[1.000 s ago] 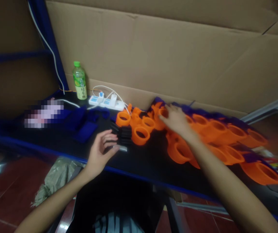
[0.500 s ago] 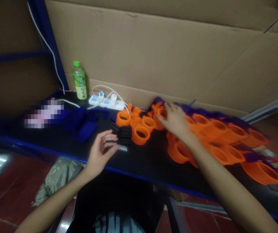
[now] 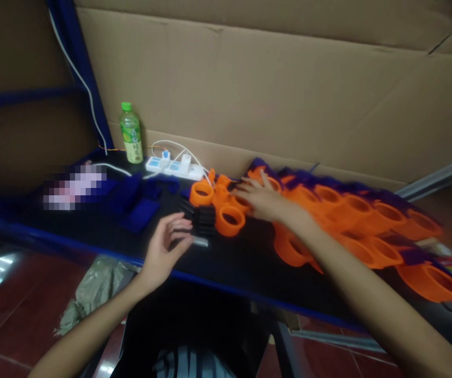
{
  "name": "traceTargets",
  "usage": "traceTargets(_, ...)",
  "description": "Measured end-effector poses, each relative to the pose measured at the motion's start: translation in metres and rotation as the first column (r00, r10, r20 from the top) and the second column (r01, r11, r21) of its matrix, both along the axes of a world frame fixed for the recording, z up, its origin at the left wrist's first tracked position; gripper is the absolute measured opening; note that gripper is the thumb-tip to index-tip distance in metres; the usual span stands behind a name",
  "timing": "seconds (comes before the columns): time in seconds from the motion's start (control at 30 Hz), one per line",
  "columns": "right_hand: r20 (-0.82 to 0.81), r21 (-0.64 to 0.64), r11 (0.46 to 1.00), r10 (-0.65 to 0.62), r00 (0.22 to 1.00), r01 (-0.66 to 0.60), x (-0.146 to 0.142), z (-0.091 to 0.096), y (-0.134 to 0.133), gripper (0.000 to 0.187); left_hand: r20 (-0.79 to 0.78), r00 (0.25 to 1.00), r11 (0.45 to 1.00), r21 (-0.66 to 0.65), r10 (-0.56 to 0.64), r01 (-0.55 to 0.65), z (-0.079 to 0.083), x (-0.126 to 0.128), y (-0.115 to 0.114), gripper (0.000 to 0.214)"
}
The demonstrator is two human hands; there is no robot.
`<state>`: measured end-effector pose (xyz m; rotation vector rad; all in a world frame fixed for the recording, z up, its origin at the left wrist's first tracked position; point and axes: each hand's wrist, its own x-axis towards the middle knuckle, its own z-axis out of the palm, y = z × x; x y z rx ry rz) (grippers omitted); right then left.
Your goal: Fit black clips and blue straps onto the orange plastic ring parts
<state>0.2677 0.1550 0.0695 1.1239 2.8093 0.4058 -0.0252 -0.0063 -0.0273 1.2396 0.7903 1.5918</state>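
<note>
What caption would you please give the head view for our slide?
Right hand rests on orange rings; left hand hovers beside black parts.

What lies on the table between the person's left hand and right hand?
In the head view, a stack of black ribbed pieces and one orange ring lie between the left hand and the right hand.
</note>
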Motion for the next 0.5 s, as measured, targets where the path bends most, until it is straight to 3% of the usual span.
traceTargets(0.1, -0.01, 0.006, 1.0, 0.008, 1.0, -0.008, -0.004, 0.002, 0.005, 0.057, 0.001, 1.0, 1.0, -0.001, 0.001, -0.001, 0.0, 0.0, 0.0, 0.052)
traceTargets(0.27, -0.09, 0.157, 0.987, -0.031, 0.995, 0.045, -0.01, 0.011, 0.001, 0.058, -0.002, 1.0, 0.999, -0.026, 0.02, -0.02, 0.0, -0.001, 0.001, 0.046)
traceTargets(0.5, -0.229, 0.344, 0.928, -0.066, 0.971, 0.145, -0.03, 0.044, -0.026, 0.058, 0.016, 0.999, 0.998, -0.055, 0.04, -0.039, 0.003, -0.001, 0.001, 0.041)
